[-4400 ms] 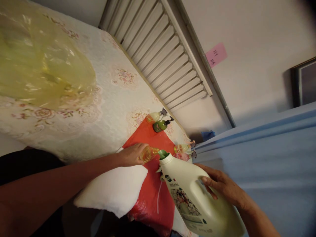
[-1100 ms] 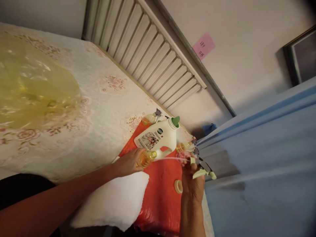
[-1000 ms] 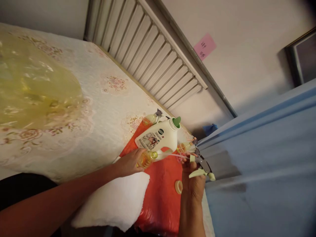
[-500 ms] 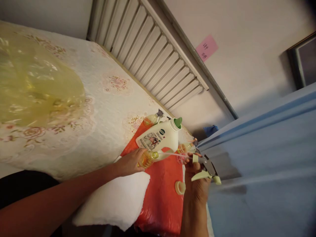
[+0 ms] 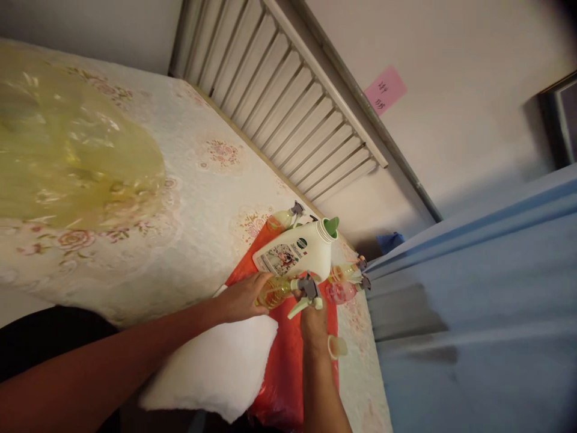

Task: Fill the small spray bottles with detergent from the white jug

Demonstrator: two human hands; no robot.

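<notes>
Floral bedspread [image 5: 189,198], red bag [image 5: 279,367] spread on top. Left hand [image 5: 243,296] closed around small yellow-filled bottle [image 5: 276,291]. Right hand [image 5: 314,319] gripping spray head [image 5: 305,293], seated at bottle neck. Bottle looks filled; head not judged tight. Big white jug [image 5: 295,255] stands uncapped behind.

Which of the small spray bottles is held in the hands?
The amber bottle on the red bag: the left hand grips its body and the right hand is at its sprayer. The yellow, orange and pink bottles lie untouched.
</notes>
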